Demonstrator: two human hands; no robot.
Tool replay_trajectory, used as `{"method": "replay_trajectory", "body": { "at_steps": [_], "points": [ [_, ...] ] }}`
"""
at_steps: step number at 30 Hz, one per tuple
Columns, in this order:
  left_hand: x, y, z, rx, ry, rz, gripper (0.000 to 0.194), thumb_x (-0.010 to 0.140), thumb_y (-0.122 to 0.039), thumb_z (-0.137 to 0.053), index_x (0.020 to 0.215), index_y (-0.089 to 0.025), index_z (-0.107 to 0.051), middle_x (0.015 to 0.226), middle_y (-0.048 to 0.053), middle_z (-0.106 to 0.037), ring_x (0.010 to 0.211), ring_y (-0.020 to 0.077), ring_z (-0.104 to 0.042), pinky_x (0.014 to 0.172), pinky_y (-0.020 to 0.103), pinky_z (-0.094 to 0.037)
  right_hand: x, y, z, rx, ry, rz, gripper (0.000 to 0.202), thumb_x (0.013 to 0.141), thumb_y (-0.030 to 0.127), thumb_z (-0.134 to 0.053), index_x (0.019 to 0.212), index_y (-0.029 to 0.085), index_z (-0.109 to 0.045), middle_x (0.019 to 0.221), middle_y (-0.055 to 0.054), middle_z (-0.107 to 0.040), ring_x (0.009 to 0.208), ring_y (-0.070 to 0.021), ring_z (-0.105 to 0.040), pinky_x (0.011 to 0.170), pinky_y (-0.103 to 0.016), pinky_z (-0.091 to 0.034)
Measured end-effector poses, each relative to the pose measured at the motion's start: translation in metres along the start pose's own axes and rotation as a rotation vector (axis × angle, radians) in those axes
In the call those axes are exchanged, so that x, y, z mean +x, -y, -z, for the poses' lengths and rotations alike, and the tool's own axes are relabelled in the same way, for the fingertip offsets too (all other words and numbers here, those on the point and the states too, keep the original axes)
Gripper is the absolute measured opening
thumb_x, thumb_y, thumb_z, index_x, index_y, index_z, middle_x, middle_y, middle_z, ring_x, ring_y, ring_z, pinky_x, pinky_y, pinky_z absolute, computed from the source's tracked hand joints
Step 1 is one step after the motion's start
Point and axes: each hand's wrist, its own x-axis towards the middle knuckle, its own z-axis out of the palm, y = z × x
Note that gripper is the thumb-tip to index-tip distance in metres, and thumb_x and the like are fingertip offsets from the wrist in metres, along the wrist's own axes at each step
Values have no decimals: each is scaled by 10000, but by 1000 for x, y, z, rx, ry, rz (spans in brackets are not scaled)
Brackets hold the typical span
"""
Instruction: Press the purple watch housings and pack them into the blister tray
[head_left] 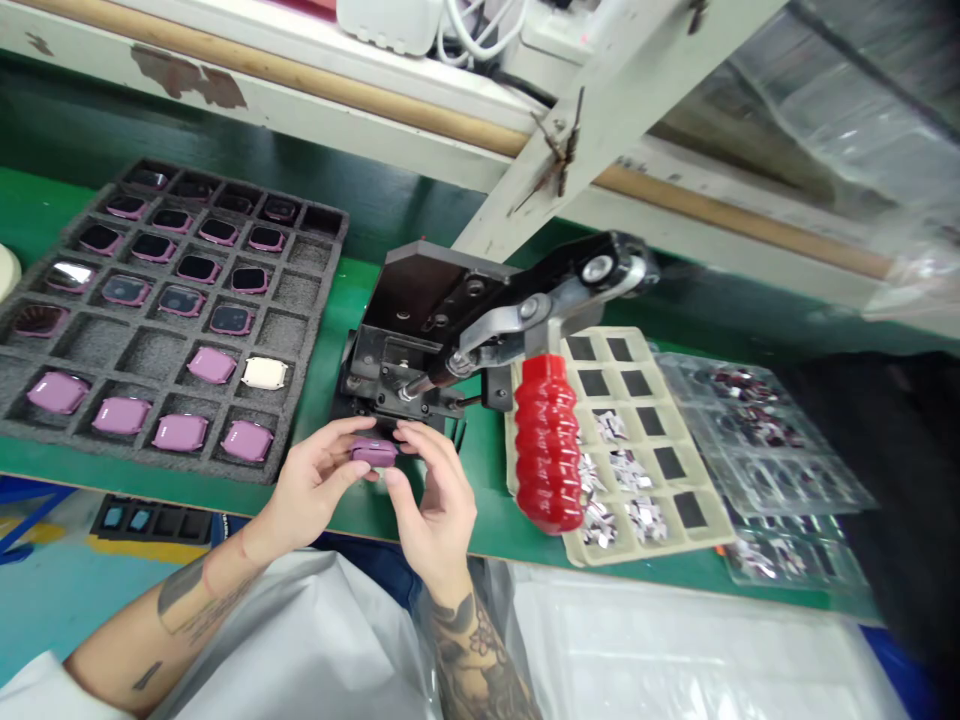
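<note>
The green bench point(491, 512) carries a grey foam tray point(296, 290) at left, a black red-handled clamp fixture point(439, 295) at centre and a beige compartment tray point(649, 551) at right. Just in front of the fixture, the right hand point(441, 502) and the left hand point(309, 490) hold a purple watch case point(374, 453) between thumbs and bent fingertips, one hand at each end; small silvery pieces point(646, 518) lie in several cells of the beige compartment tray
</note>
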Motion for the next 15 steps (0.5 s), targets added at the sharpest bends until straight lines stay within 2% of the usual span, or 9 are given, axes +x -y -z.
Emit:
{"method": "replay_trajectory", "body": {
  "at_steps": [2, 5, 7, 11, 13, 15],
  "points": [
    [-2, -1, 2, 16, 23, 5, 408, 1025, -328, -814, 1398, -171, -768, 1259, 143, -857, 1029, 248, -851, 940, 364, -716, 0, 1, 1, 45, 14, -55, 235, 1043, 242, -743, 1273, 256, -790, 1286, -104, -803, 1187, -255, -789, 1040, -435, -671],
    [-5, -3, 5, 90, 41, -9, 360, 1046, -360, -783, 1348, -166, -806, 1264, 137, -858, 993, 244, -861, 947, 361, -714, 3, 3, 3, 71, 83, -54, 98, 1048, 235, -736, 1109, 249, -811, 1149, -77, -813, 1103, -231, -789, 1040, -424, -656],
    [-7, -4, 7, 168, 51, -35, 316, 1066, -363, -754, 1311, -178, -833, 1182, 109, -879, 936, 225, -863, 913, 327, -711, 3, 4, 3, 77, 93, -46, 65, 1043, 242, -740, 1062, 238, -802, 1118, -79, -800, 1075, -232, -780, 1023, -431, -655],
    [-14, -5, 6, 338, 25, -172, 219, 1073, -311, -745, 1219, -212, -875, 966, 44, -890, 793, 187, -838, 814, 273, -691, -5, 7, -1, 52, 90, -24, 131, 1082, 241, -656, 1102, 235, -785, 1129, -87, -783, 1091, -235, -767, 1018, -443, -648],
    [-16, -4, 5, 371, 8, -221, 199, 1070, -292, -748, 1205, -219, -876, 944, 33, -888, 784, 186, -836, 817, 276, -688, -9, 9, -2, 13, 83, -7, 167, 1097, 226, -617, 1130, 237, -780, 1143, -85, -789, 1101, -233, -768, 1016, -440, -648],
    [-16, -3, 4, 358, -10, -211, 186, 1071, -292, -747, 1186, -211, -869, 966, 39, -890, 797, 189, -843, 822, 281, -691, -8, 14, 1, -56, 118, 23, 164, 1096, 211, -619, 1130, 236, -777, 1127, -78, -796, 1078, -227, -776, 991, -422, -658]
  ]
}}
